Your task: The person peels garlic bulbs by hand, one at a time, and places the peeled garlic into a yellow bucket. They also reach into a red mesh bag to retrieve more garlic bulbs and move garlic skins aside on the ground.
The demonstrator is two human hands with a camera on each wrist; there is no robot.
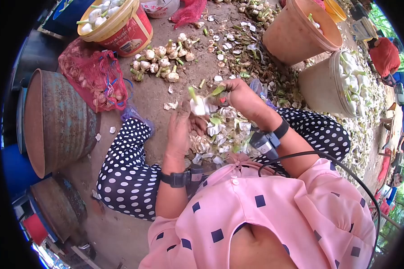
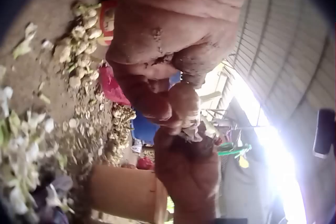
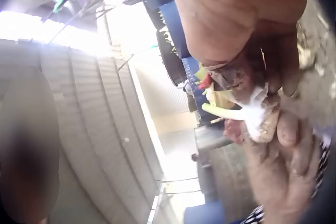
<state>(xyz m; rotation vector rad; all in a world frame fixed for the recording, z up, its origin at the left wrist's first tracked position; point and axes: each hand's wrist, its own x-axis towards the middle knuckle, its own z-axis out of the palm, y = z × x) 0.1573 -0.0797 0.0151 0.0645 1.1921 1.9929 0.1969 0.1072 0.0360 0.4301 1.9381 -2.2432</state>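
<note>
A white garlic bulb [image 1: 197, 107] with a short green stem is gripped in the fingers of the left hand [image 1: 180, 127], above the ground between the knees. The right hand [image 1: 243, 99] is just right of it and pinches a strip of green-and-white peel [image 1: 216, 91] at the bulb's side. In the right wrist view the bulb [image 3: 258, 121] lies between the right hand [image 3: 241, 29] and the left hand's curled fingers [image 3: 287, 129]. From the left wrist, the left hand [image 2: 168, 40] covers most of the bulb.
Loose peels [image 1: 220, 134] lie below the hands. Unpeeled bulbs [image 1: 159, 62] are heaped ahead, beside a red net bag [image 1: 92, 76]. Buckets [image 1: 132, 33] stand at the left, and a white bucket [image 1: 318, 85] of peeled garlic lies tilted at the right.
</note>
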